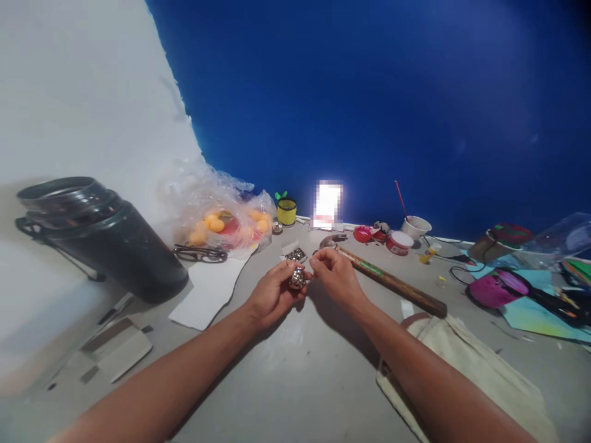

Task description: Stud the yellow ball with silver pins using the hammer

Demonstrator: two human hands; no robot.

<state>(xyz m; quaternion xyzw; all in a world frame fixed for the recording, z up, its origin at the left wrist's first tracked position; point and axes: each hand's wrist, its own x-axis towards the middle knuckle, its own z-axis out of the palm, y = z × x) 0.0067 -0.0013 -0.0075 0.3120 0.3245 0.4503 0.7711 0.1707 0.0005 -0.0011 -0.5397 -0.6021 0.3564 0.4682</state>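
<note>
My left hand (273, 294) is curled around a small shiny silver ball-like object (297, 278) over the grey table. My right hand (335, 272) is right beside it, thumb and fingers pinched together at the object's top; what the pinch holds is too small to name. Just beyond the hands lies a small open box of silvery pieces (296, 253) on white paper.
A hammer (392, 282) lies to the right of the hands. A black bucket (99, 235) lies tipped at left, with glasses (199, 253) and a plastic bag of orange balls (221, 223). Cups, a cream cloth bag (475, 369) and coloured craft items are at right.
</note>
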